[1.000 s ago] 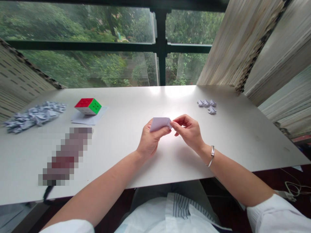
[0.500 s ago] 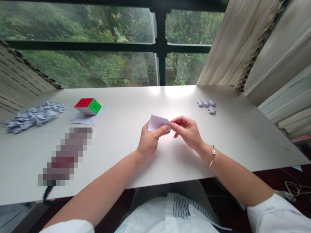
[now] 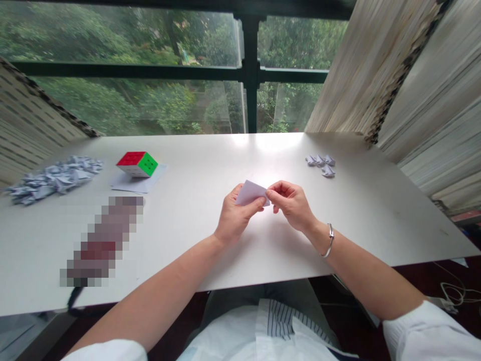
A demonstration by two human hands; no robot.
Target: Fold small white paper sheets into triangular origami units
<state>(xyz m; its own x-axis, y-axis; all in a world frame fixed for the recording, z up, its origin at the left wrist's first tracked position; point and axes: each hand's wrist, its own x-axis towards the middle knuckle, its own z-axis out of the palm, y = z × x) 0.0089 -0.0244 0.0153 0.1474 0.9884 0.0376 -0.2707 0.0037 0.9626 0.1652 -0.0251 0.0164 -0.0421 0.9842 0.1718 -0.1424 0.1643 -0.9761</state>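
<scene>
A small folded piece of pale lilac paper [image 3: 251, 193] is held just above the white table [image 3: 195, 220], near its middle. My left hand [image 3: 235, 218] pinches the paper's left and lower part between thumb and fingers. My right hand [image 3: 292, 204], with a silver bracelet at the wrist, pinches the paper's right corner with thumb and forefinger. Both hands are closed on the paper and touch each other at the fingertips.
A colourful puzzle cube [image 3: 137, 164] rests on a stack of paper sheets [image 3: 136, 183] at the back left. A heap of folded paper pieces [image 3: 52, 178] lies at the far left, a few folded pieces [image 3: 321, 163] at the back right. A window and stacked boards border the table.
The paper has turned slightly in my hands; its top edge now tilts into a peak. Both hands stay in nearly the same place.
</scene>
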